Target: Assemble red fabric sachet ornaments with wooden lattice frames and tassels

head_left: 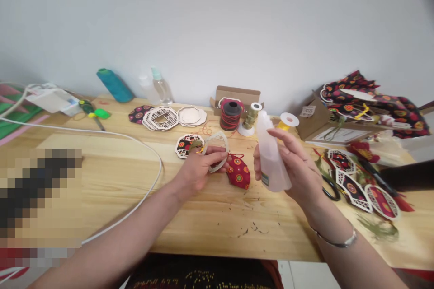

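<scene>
My left hand pinches a thin, pale cut-out frame with an open middle, held just above the table. In my right hand is a translucent plastic squeeze bottle, upright and slightly tilted, partly filled with liquid. A red patterned fabric piece with a red cord lies close to my left fingertips; whether they touch it I cannot tell. Behind my left hand rests a pale-edged ornament with dark patterned fabric, partly covered by something olive-coloured.
Stacked pale frames, a dark spool of red cord, a gold thread spool and a yellow one stand behind. A cardboard box of fabric and finished ornaments are at right. A white cable crosses the left.
</scene>
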Tool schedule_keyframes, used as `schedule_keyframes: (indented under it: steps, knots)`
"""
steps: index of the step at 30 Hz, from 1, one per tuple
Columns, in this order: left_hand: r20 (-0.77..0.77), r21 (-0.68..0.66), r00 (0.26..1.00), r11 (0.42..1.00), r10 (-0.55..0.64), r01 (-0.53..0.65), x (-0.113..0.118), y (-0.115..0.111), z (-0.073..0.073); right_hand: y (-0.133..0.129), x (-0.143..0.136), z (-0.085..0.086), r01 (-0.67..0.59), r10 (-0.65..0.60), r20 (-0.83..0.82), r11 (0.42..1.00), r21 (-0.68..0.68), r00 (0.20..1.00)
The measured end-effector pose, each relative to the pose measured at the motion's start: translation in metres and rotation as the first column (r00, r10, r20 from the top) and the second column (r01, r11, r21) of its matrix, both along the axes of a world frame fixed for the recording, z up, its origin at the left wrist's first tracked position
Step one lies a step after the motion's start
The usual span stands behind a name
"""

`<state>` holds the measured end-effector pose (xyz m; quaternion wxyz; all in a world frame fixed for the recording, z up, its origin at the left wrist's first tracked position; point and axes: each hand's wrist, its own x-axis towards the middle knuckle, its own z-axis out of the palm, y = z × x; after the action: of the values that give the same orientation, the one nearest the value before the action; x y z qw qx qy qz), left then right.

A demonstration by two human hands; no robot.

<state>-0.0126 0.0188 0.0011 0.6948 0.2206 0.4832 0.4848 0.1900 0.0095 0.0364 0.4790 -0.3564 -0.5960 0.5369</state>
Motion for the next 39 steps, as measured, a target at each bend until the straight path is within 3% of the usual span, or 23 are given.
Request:
schedule_keyframes:
  steps: [3,6,13,20,22,26,30,39]
  knots:
    - [0.002,-0.008,1.000,1.000,-0.003,0.003,0.000,0.000,0.001,-0.001,0.001,0.003,-0.158,0.125,-0.192,0.973,-0.166,0.973]
    - [0.003,-0.004,1.000,1.000,-0.017,0.017,0.000,0.000,0.001,0.000,0.003,0.000,-0.166,0.118,-0.207,0.959,-0.228,0.971]
    - [-0.005,-0.037,1.000,0.999,-0.010,0.010,0.003,0.000,0.004,0.000,0.010,-0.003,-0.310,0.272,-0.228,0.939,-0.148,0.935]
    - [0.020,-0.062,1.000,0.998,-0.024,0.026,0.003,-0.001,0.006,-0.004,0.016,-0.006,-0.406,0.350,-0.256,0.887,-0.217,0.901]
    - [0.026,-0.050,0.999,0.998,-0.034,0.035,0.003,-0.001,0.005,-0.005,0.014,-0.007,-0.363,0.314,-0.246,0.912,-0.189,0.917]
    - [0.024,-0.029,0.999,0.999,-0.037,0.037,0.003,0.000,0.003,-0.007,0.004,-0.008,-0.156,0.145,-0.221,0.987,-0.033,0.964]
    - [0.016,-0.014,0.999,0.999,-0.037,0.038,0.003,0.000,0.002,-0.009,-0.004,-0.008,0.014,0.001,-0.174,0.996,0.086,0.985]
    - [-0.008,-0.002,0.999,0.999,-0.049,0.049,0.004,-0.001,-0.002,-0.013,0.005,0.013,0.062,-0.034,-0.245,0.992,0.108,0.969]
